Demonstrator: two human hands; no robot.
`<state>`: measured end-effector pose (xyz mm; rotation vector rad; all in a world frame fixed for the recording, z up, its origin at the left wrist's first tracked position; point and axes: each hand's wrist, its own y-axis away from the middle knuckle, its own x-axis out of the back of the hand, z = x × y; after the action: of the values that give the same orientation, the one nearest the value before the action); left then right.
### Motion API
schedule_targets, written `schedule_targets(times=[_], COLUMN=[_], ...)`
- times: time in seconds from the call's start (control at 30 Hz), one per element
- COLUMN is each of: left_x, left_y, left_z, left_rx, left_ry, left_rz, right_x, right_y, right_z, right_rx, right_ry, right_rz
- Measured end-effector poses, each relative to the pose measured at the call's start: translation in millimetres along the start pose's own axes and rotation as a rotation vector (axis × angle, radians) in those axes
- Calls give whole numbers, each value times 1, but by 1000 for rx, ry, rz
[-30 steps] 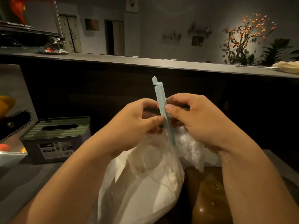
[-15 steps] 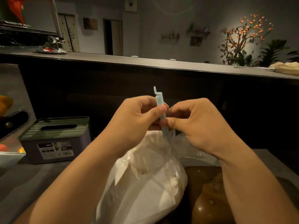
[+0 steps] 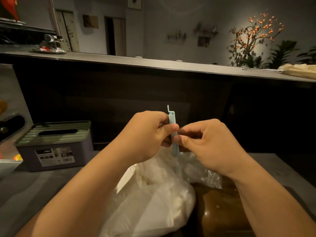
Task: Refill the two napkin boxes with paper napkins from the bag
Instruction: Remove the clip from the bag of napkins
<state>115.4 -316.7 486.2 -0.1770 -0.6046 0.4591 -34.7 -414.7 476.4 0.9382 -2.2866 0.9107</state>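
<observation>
Head view: left hand [image 3: 147, 134] and right hand [image 3: 210, 144] meet above the clear plastic bag [image 3: 153, 199], each with fingers curled and thumb pinching the pale blue sealing clip [image 3: 173, 132], which stands near upright, its lower end at the bag's gathered neck. Bag of white paper napkins [image 3: 164, 211] sits on the grey counter [image 3: 34, 189] between the forearms, just beside a brown wooden box [image 3: 220, 212] at lower right. Grey napkin box [image 3: 54, 146] with green slotted lid stands on the counter well to the left, lid on.
</observation>
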Motion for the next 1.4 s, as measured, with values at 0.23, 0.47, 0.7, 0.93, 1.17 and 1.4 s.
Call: schedule_targets(times=[0.23, 0.47, 0.7, 0.93, 1.17, 1.4], left_x=[0, -1, 1, 6, 3, 0], left_y=[2, 3, 4, 4, 8, 8], left_z=[0, 1, 1, 4, 1, 3], left_rx=[56, 62, 100, 68, 101, 139], left_ry=[70, 106, 177, 146, 156, 167], left_rz=[-137, -164, -168, -91, -162, -202], right_x=[6, 12, 6, -5, 2, 1], right_y=[5, 6, 7, 9, 13, 17], right_z=[3, -1, -2, 1, 2, 4], right_rx=[-79, -95, -91, -156, -144, -154], right_ry=[-87, -68, 29, -143, -245, -187], right_rz=[-131, -193, -124, -72, -136, -157])
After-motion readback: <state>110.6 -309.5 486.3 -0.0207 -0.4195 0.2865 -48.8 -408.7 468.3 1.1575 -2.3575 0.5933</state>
